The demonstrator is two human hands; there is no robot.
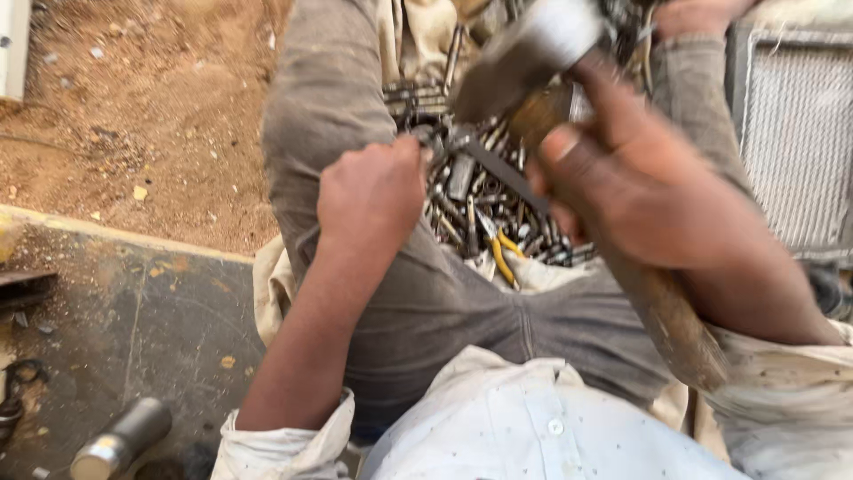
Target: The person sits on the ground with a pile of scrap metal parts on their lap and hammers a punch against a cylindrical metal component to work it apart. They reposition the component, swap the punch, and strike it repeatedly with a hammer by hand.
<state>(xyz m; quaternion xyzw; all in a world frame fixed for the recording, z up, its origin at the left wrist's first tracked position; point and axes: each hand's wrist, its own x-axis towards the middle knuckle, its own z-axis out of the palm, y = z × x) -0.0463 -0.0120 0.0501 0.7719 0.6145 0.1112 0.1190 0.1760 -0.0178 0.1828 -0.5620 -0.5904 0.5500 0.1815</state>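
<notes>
At the bottom of the frame a white shirt [506, 427] and grey trousers [444, 302] fill the near ground, the shirt cut off by the lower edge. At lower left a metal cylinder [120, 438] lies on a dark slab [133, 311]. Right of centre, the right hand [640, 200] is closed around the wooden handle of a hammer [533, 53]; the handle runs to the lower right, and the blurred metal head sits at the top centre. Left of it, the left hand [373, 191] is curled shut at the edge of a pile of metal tools [480, 204] between the legs; what it grips is hidden. Yellow-handled pliers [502, 253] lie in the pile. A mesh panel [795, 133] is cut off at upper right; sandy ground [151, 107] fills the upper left.
</notes>
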